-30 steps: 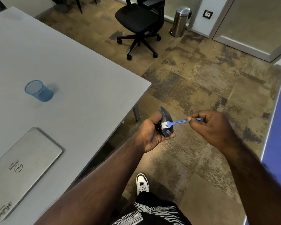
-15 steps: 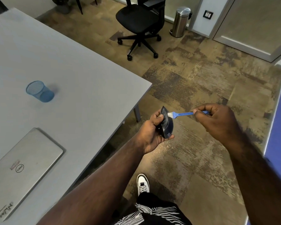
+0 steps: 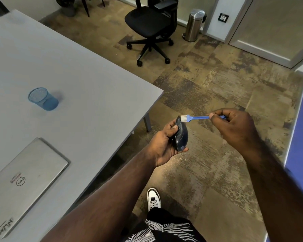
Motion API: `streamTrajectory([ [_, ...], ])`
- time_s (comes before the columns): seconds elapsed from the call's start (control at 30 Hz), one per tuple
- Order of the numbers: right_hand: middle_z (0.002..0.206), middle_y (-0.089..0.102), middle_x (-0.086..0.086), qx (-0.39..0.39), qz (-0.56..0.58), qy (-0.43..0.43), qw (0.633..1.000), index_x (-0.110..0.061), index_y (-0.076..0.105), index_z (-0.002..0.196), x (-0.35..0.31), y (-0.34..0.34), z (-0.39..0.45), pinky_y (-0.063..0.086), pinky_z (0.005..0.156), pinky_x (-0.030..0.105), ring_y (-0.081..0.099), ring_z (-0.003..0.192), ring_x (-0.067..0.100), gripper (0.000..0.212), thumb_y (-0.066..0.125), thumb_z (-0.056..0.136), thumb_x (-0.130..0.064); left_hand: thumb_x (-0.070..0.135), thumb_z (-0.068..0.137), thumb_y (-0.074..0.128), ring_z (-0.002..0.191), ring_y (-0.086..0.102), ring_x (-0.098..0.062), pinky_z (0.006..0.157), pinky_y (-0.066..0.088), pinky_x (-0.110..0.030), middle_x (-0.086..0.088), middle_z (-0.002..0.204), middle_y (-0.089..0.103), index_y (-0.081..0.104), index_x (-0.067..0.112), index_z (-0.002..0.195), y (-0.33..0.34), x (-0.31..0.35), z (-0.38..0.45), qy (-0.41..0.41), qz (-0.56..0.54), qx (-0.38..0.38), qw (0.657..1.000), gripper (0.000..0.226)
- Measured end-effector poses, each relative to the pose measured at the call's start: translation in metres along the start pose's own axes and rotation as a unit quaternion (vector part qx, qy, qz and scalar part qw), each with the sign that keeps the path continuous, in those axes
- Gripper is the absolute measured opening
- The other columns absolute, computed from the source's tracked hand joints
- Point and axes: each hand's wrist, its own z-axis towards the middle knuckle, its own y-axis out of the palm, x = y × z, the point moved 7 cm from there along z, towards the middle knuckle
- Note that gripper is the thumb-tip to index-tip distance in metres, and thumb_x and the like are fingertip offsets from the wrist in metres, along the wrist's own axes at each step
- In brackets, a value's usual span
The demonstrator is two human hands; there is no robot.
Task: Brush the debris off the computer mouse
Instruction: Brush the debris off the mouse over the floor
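Bare forearms, black-and-white zebra-striped trousers [image 3: 166,229], and a white lace-up sneaker [image 3: 153,198] with black trim.

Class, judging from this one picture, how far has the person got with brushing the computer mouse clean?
Done: the left hand has the computer mouse lifted clear of the table, and the right hand grips the blue brush.
In hand: the white bristles sit at the mouse's far end.
Left: debris is too small to see, so how clean it is cannot be judged.
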Motion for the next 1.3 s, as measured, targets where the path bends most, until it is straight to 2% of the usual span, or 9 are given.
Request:
streamTrajectory([
  [0.17, 0.046, 0.052, -0.008, 0.033, -0.081, 0.01, 0.996, -0.019, 0.074, 0.09, 0.002, -0.001, 0.0, 0.032, 0.035, 0.018, 0.043, 0.035, 0.007, 0.016, 0.062, 0.09, -0.028, 0.022, 0.101, 0.039, 0.083, 0.058, -0.023, 0.07, 0.056, -0.038, -0.008, 0.101, 0.058, 0.053, 0.027, 0.128, 0.001, -0.004, 0.0, -0.017, -0.02, -0.004, 1.0, 0.031],
  [0.3, 0.043, 0.053, -0.011, 0.007, -0.007, 0.011, 1.0, -0.025, 0.072, 0.085, 0.0, 0.003, -0.003, 0.031, 0.032, 0.019, 0.04, 0.033, 0.005, 0.01, 0.063, 0.088, -0.028, 0.022, 0.1, 0.039, 0.084, 0.058, -0.025, 0.068, 0.058, -0.038, -0.01, 0.101, 0.058, 0.056, 0.027, 0.123, 0.001, -0.005, -0.003, -0.026, -0.037, -0.016, 0.999, 0.029],
  [0.4, 0.044, 0.052, -0.008, 0.011, -0.06, 0.005, 0.998, -0.019, 0.074, 0.089, 0.0, 0.004, -0.004, 0.026, 0.032, 0.012, 0.044, 0.035, 0.005, 0.013, 0.063, 0.089, -0.026, 0.022, 0.1, 0.039, 0.084, 0.059, -0.026, 0.069, 0.058, -0.039, -0.01, 0.103, 0.058, 0.057, 0.027, 0.123, 0.001, -0.006, -0.004, -0.026, -0.038, -0.02, 0.999, 0.03],
  [0.5, 0.043, 0.051, -0.008, 0.044, -0.055, 0.025, 0.997, -0.014, 0.075, 0.094, 0.004, -0.003, -0.002, 0.03, 0.033, 0.018, 0.041, 0.034, 0.008, 0.019, 0.063, 0.09, -0.028, 0.022, 0.1, 0.038, 0.085, 0.059, -0.026, 0.069, 0.058, -0.039, -0.008, 0.104, 0.059, 0.058, 0.028, 0.121, -0.001, -0.006, -0.006, -0.023, -0.031, -0.017, 0.999, 0.029],
  [0.73, 0.045, 0.055, -0.021, -0.081, -0.043, -0.039, 0.995, -0.02, 0.076, 0.085, -0.018, 0.006, -0.006, 0.027, 0.037, 0.008, 0.045, 0.038, 0.0, 0.007, 0.069, 0.085, -0.019, 0.02, 0.1, 0.039, 0.081, 0.058, -0.021, 0.07, 0.053, -0.036, -0.007, 0.1, 0.059, 0.054, 0.027, 0.127, -0.005, -0.004, -0.004, -0.012, 0.016, 0.004, 1.0, 0.032],
  [0.93, 0.051, 0.053, -0.012, -0.014, -0.085, -0.032, 0.996, -0.014, 0.076, 0.093, -0.021, -0.004, 0.003, 0.032, 0.036, 0.01, 0.049, 0.041, -0.003, 0.015, 0.065, 0.089, -0.023, 0.017, 0.1, 0.039, 0.076, 0.062, -0.016, 0.069, 0.052, -0.034, 0.0, 0.096, 0.065, 0.053, 0.033, 0.131, -0.004, -0.003, -0.003, 0.002, 0.075, 0.001, 0.997, 0.038],
  [1.07, 0.054, 0.06, -0.009, -0.084, -0.068, -0.051, 0.993, -0.019, 0.077, 0.089, -0.025, 0.001, 0.002, 0.033, 0.038, 0.012, 0.047, 0.041, 0.002, 0.01, 0.069, 0.085, -0.022, 0.018, 0.1, 0.039, 0.076, 0.06, -0.016, 0.068, 0.051, -0.034, -0.001, 0.097, 0.063, 0.057, 0.036, 0.121, -0.006, -0.003, -0.002, 0.004, 0.067, 0.01, 0.998, 0.033],
  [1.2, 0.05, 0.059, -0.014, -0.1, -0.055, -0.069, 0.991, -0.017, 0.076, 0.086, -0.029, -0.001, -0.001, 0.033, 0.04, 0.007, 0.051, 0.042, -0.001, 0.006, 0.071, 0.084, -0.016, 0.016, 0.099, 0.041, 0.077, 0.06, -0.017, 0.068, 0.049, -0.035, -0.003, 0.099, 0.063, 0.052, 0.031, 0.132, -0.01, 0.0, -0.002, 0.013, 0.059, 0.025, 0.998, 0.037],
  [1.3, 0.053, 0.063, -0.01, -0.198, -0.054, -0.082, 0.975, -0.026, 0.074, 0.08, -0.033, 0.01, -0.011, 0.038, 0.04, 0.017, 0.05, 0.042, 0.003, 0.012, 0.072, 0.083, -0.014, 0.014, 0.098, 0.044, 0.08, 0.061, -0.019, 0.067, 0.05, -0.036, -0.004, 0.104, 0.063, 0.049, 0.029, 0.134, -0.011, 0.003, -0.002, 0.017, 0.049, 0.031, 0.998, 0.04],
])
